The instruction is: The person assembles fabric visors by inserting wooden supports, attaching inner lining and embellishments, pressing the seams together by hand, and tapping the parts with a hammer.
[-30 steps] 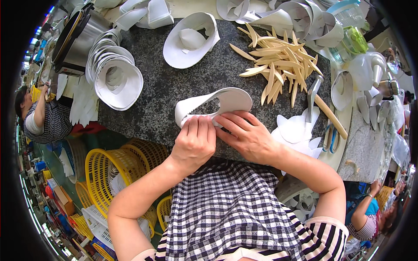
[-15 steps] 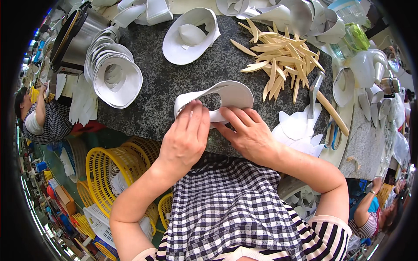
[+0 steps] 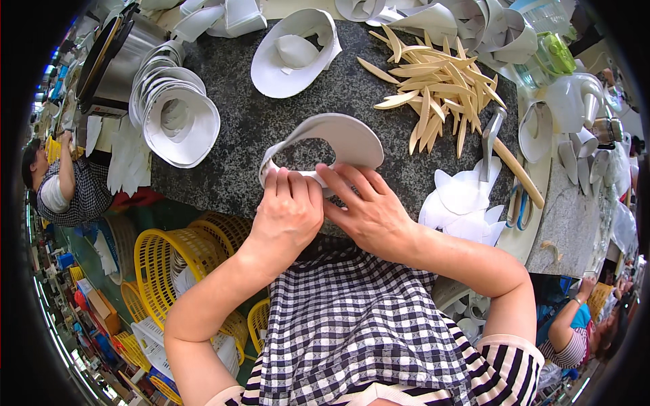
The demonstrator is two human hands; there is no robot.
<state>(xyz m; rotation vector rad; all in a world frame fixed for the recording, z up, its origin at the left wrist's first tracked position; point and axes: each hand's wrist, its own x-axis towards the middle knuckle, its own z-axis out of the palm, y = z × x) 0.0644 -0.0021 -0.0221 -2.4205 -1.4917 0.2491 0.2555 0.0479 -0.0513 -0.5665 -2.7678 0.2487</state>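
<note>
Seen from above, a person in a checked apron works at a dark speckled stone desk. Both hands meet at the desk's near edge on a white curved visor-shaped piece, a stiff brim with a narrow band looping back to form an open ring. The left hand lies knuckles up, fingers curled down and pressing the band's end flat near the ring's left corner. The right hand lies just beside it, touching it, fingers spread and pinching the same band against the desk. Compared with a second ago, the piece has been turned and opened: the brim now arches away from the person and the hole in the ring shows clearly, while both hands have closed in together on the band, which suggests the ends are being joined or pressed. To the left stands a stack of finished white visors beside a metal pot. Another white visor lies at the far side. To the right is a heap of pale wooden sticks, with a hammer and white cut shapes nearby. Yellow baskets sit below the desk.
</note>
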